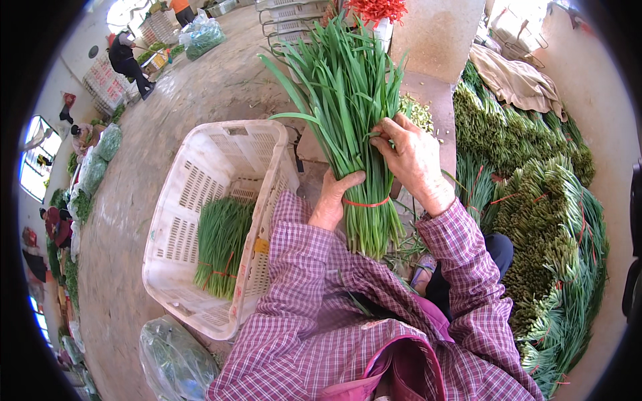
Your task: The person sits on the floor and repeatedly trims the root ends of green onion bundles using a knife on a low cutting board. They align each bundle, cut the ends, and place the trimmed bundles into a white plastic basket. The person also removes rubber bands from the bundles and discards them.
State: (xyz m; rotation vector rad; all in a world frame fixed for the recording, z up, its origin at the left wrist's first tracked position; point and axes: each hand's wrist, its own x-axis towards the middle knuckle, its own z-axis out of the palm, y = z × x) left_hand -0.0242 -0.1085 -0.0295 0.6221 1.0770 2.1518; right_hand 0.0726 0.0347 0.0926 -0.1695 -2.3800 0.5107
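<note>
My left hand (337, 196) is wrapped around a large bunch of green garlic chives (346, 110), just above the red band (366, 203) that circles its lower stems. The bunch stands roughly upright, leaf tips away from me and pale cut ends towards my lap. At its right side, the thumb and fingers of my right hand (407, 150) pinch a green leaf. To the left, a white plastic crate (165, 220) holds banded chives (223, 240) at its near right part.
Stacked chive bundles (541, 250) lie along the right wall, partly under a beige cloth (519, 80). A plastic bag (175, 356) sits below the crate. Red ties (378, 9) and stacked crates (293, 20) are ahead. A person (128, 57) stands far left.
</note>
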